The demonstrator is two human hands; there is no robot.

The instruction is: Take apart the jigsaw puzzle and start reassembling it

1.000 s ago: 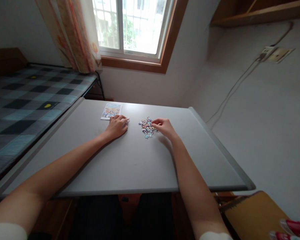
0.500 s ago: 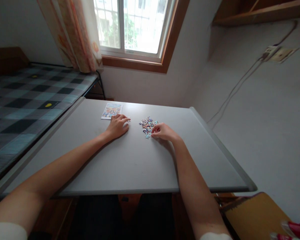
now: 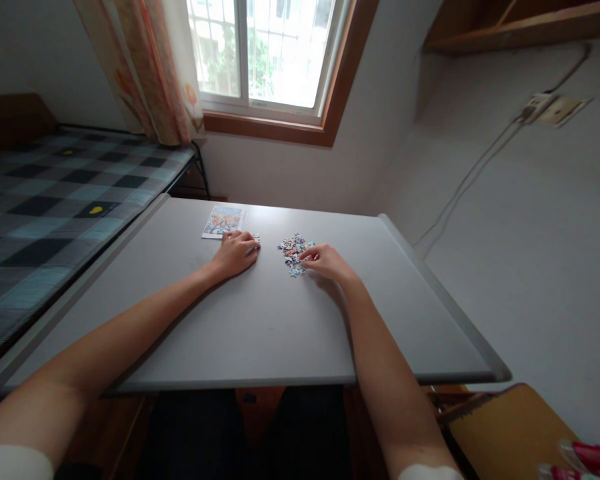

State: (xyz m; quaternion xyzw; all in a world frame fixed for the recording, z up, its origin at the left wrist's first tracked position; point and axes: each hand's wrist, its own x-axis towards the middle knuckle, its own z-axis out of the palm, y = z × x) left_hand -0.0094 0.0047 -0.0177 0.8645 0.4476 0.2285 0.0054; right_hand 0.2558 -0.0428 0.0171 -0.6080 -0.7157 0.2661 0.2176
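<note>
Right hand (image 3: 326,261): fingertips nearly together at the right edge of the puzzle-piece pile (image 3: 291,251), slightly farther forward than half a second ago; grip indeterminable. Left hand (image 3: 236,253): palm down, fingers curled near the picture card (image 3: 224,219); grip indeterminable. Forearms (image 3: 135,325) extend across the white table (image 3: 280,333) beneath the pile. Surroundings: checked bed (image 3: 80,177) left, window (image 3: 280,53) ahead, wall socket (image 3: 537,107) right.

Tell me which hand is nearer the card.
Left. The left hand is at the near edge of the card; the right hand is farther right, at the pieces.
</note>
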